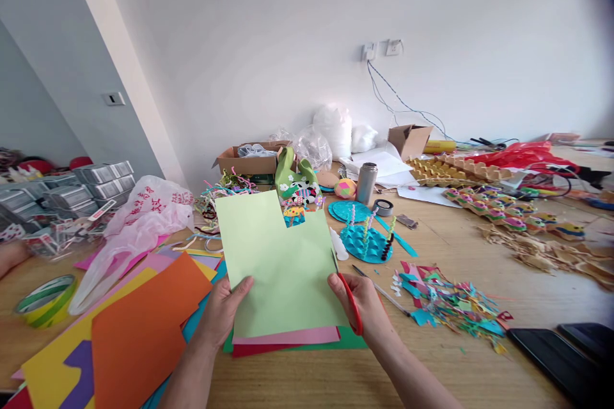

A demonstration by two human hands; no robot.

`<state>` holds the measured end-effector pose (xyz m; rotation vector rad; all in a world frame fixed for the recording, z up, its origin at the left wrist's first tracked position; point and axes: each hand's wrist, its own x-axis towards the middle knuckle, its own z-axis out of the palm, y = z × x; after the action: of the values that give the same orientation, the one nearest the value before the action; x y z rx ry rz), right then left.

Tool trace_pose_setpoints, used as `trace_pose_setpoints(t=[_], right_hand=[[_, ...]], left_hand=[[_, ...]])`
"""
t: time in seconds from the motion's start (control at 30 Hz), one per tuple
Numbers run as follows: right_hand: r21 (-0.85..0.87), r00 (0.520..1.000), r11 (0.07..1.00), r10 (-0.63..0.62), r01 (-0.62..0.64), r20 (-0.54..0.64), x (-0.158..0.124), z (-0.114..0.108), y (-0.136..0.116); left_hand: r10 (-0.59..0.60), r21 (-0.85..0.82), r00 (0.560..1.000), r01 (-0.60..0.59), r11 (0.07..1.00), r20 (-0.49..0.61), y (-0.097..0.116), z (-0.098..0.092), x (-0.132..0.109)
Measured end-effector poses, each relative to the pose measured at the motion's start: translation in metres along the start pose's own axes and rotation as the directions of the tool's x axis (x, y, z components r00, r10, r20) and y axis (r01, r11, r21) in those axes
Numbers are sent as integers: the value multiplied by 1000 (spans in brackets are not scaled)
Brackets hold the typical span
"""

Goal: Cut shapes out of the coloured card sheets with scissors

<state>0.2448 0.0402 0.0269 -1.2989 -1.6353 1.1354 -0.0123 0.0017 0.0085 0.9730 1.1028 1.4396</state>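
A light green paper sheet [283, 275] with a notch cut from its top edge is held up over the table. My left hand [224, 307] grips its left edge, thumb on top. My right hand [357, 300] pinches the right edge and also has red-handled scissors [354, 310] in it, blades pointing up along the sheet. Pink, red and green sheets lie beneath, their lower edges showing. Left of my left hand are an orange sheet [144, 326] and a yellow sheet [52, 358].
Paper scraps [455, 300] and two phones [547, 358] lie at the right. Behind stand a blue disc with fuzzy sticks [364, 243], a steel bottle [367, 183] and a green bag [292, 179]. Green tape [45, 300] sits left; another person's hand [12, 257] shows at the left edge.
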Motion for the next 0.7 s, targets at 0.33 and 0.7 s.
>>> trace_pose_setpoints(t=[0.33, 0.7], right_hand=[[29, 999, 999, 36, -36, 17, -2, 0, -2], [16, 1000, 1000, 0, 0, 5, 0, -1, 0]], left_hand=[[8, 5, 1000, -8, 1000, 3, 0, -1, 1], [11, 14, 999, -11, 1000, 33, -3, -3, 2]])
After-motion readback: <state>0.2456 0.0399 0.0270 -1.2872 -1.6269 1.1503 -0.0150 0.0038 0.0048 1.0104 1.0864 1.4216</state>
